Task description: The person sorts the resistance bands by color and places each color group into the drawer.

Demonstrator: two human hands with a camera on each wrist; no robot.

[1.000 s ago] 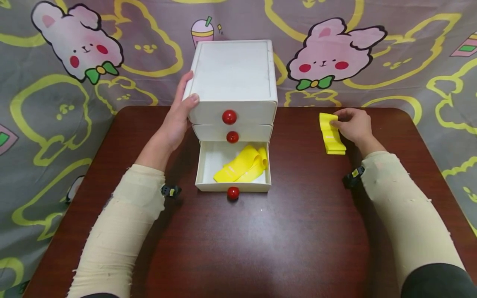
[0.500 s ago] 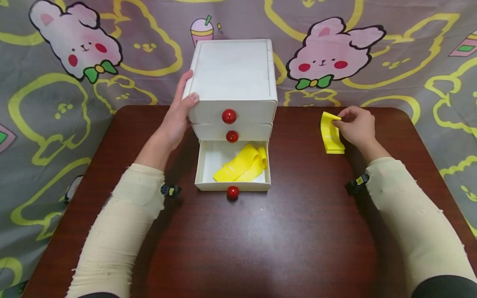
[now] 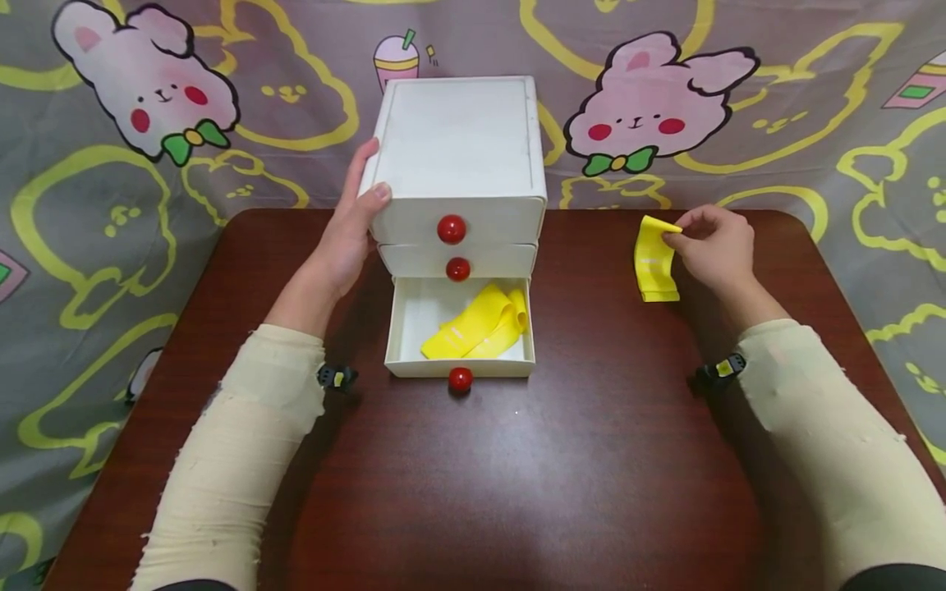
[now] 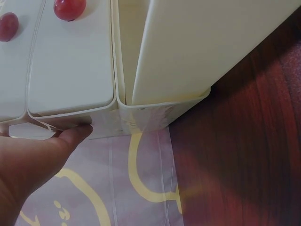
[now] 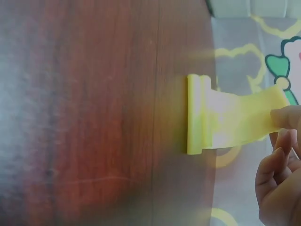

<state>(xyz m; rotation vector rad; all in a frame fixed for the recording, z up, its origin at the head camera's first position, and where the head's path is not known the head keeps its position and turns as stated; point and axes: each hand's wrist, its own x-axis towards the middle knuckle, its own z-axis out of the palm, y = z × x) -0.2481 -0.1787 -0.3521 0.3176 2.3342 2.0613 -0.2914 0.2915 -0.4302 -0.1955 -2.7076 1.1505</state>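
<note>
Against the left side of a white drawer cabinet (image 3: 458, 139) rests my left hand (image 3: 347, 238), its thumb (image 4: 75, 135) and fingers laid near the upper edge. The cabinet's bottom drawer (image 3: 410, 316) is pulled out, and folded yellow resistance bands (image 3: 473, 322) lie in it. On the right, my right hand (image 3: 718, 246) pinches one end of another flat yellow resistance band (image 3: 654, 261) between thumb and fingers. That end is raised, while the folded lower end (image 5: 195, 115) appears down on the table. Some of my left fingers are hidden by the cabinet.
Red round knobs (image 3: 452, 229) sit on the drawer fronts; the two upper drawers are closed. Everything stands on a dark reddish-brown wooden table (image 3: 517, 484). A patterned curtain (image 3: 296, 107) with cartoon rabbits hangs right behind the table's far edge.
My right hand has drawn slightly right and away, lifting the upper end of the yellow resistance band off its fold. My left hand stays at the cabinet.
</note>
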